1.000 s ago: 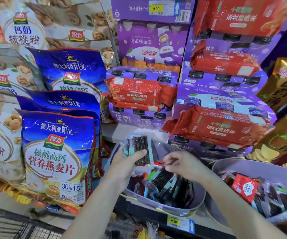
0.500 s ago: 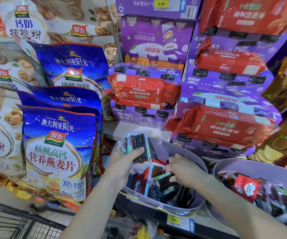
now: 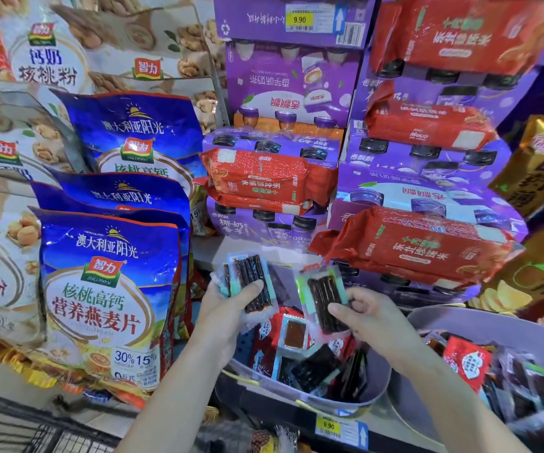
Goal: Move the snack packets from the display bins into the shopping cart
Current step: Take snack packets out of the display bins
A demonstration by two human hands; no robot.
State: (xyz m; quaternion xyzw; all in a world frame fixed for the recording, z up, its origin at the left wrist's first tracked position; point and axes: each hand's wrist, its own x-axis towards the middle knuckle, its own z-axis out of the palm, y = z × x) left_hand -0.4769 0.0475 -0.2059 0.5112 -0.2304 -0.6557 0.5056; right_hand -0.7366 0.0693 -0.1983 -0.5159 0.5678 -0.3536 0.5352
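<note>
- Snack packets (image 3: 324,302), clear sleeves of dark strips, are judged light, limp, slippery.
- Above the lilac plastic bin (image 3: 377,384), one is pinched mid-body by the right grip (image 3: 372,318), several by the left grip (image 3: 228,310).

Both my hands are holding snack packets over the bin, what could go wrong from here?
1. The left hand holds a whole stack of packets, all glossy; one may slide out on the way to the cart.
2. The right hand only pinches its single packet above the bin, so it could drop back in.
</note>
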